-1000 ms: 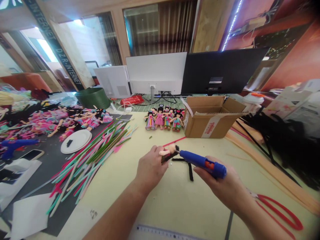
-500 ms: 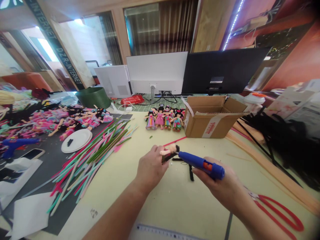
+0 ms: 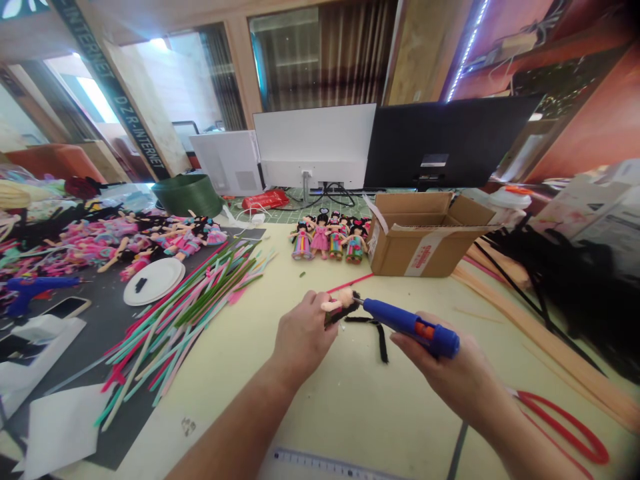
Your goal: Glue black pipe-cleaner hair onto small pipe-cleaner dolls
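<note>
"What's changed over there?"

"Very little. Half a second ago the blue glue gun (image 3: 403, 320) sat a touch closer in; the right hand (image 3: 450, 373) has drawn it slightly toward the tabletop's (image 3: 370, 413) right edge."

"Has it left the doll?"

"Not by much. The small doll (image 3: 343, 299) is where it was, above the middle of the tabletop, and the nozzle points at the black patch on its head. I can't tell from here whether metal and patch touch."

"So what does that mean for the work?"

"I'd judge it a small adjustment at the same spot, with the gluing there perhaps unfinished."

"And the hands?"

"The left hand (image 3: 306, 330) has its fingers pinched round the doll, covering much of it. The right is wrapped about the gun's grip; I can't see whether the trigger is pressed."

"Anything close by?"

"A black strip (image 3: 383, 343) lies between the hands. Dressed dolls (image 3: 327, 240) stand toward the far edge beside the cardboard box (image 3: 420, 253), and red-handled scissors (image 3: 530, 398) lie by the near right corner, partly behind the right arm."
</note>
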Tool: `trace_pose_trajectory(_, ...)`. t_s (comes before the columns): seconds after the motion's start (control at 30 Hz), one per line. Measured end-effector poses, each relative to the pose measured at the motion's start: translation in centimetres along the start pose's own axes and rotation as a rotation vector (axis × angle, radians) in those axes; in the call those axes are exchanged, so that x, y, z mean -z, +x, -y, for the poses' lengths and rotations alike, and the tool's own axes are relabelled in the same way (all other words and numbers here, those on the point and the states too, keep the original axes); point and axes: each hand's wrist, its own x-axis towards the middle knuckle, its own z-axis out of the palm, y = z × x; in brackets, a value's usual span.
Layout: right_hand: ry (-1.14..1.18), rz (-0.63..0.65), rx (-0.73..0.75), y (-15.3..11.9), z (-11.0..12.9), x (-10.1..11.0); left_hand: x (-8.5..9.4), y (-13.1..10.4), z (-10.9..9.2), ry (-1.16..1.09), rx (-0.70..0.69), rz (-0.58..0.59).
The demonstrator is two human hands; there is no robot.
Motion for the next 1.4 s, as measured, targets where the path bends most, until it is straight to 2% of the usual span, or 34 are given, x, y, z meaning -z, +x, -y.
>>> trace_pose_trajectory(0.5, -0.012, 0.055, 0.034, 0.02, -0.26, -0.39, -0.35, -0.03, 0.24, 0.014, -0.03, -0.046)
trace_pose_trajectory(1.4, 0.017, 0.053, 0.039, -0.18, 0.29, -0.83, -0.36, -0.13, 0.22, 0.043, -0.05, -0.061)
